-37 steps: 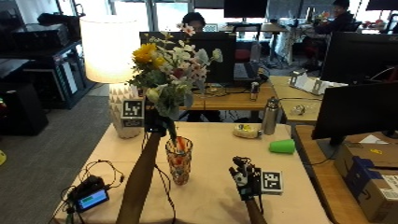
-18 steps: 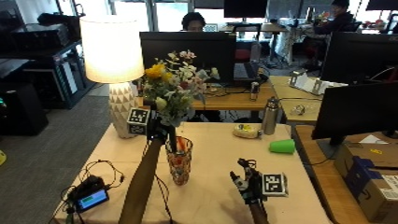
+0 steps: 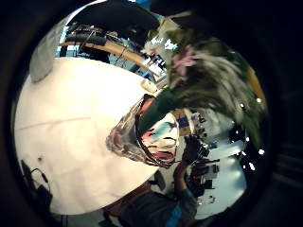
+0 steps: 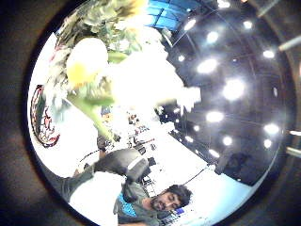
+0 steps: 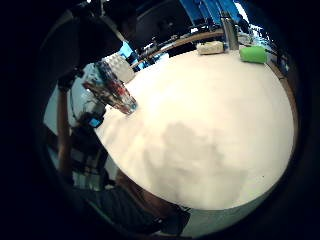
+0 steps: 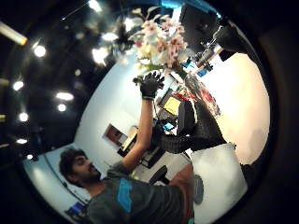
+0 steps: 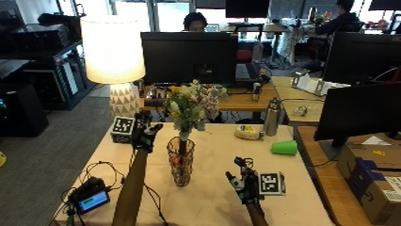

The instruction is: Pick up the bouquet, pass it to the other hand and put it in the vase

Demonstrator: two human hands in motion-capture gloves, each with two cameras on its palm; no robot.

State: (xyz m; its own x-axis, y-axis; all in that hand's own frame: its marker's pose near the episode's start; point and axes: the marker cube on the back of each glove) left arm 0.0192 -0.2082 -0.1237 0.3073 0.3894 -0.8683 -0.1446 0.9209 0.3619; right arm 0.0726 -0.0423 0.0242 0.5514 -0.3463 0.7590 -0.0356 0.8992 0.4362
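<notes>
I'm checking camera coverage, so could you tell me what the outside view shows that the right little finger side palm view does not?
Only the outside view shows the bouquet, standing in the vase, with the lit lamp behind and both hands open: left hand, right hand.
Only the palm view shows its shadow on the table.
Both show vase, table and green cup.

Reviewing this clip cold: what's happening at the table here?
A person at a table is putting a bouquet into a patterned vase. The stems are already inside the vase mouth and the flowers stand upright above it. The left hand, fingers spread, is beside the bouquet and not holding it. The right hand hovers open over the table, holding nothing.
</notes>
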